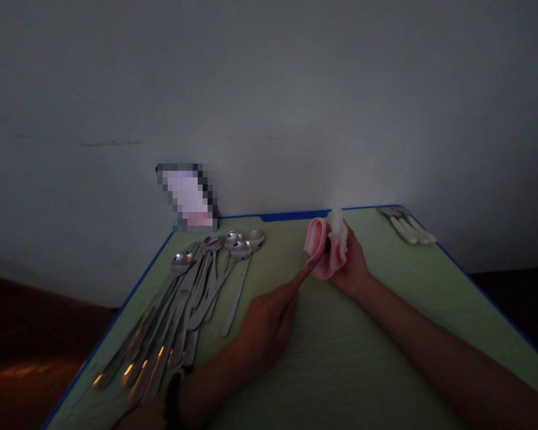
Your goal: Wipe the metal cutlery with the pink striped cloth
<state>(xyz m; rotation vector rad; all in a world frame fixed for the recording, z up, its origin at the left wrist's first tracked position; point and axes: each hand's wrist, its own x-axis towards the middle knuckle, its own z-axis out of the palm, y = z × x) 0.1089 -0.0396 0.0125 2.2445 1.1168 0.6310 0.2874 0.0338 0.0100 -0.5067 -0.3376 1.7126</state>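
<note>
My left hand [266,325] is closed round the handle of a utensil [303,273] whose far end is buried in a pink and white cloth [326,248]. My right hand [352,263] is closed on that cloth, bunching it round the utensil's end above the green table [341,358]. The hidden end of the utensil cannot be made out.
Several long-handled metal spoons [192,292] lie in a loose fan on the table's left side. A few white-handled utensils [407,226] lie at the far right corner. A blurred-out object [190,197] leans on the wall behind the table. The table has a blue edge.
</note>
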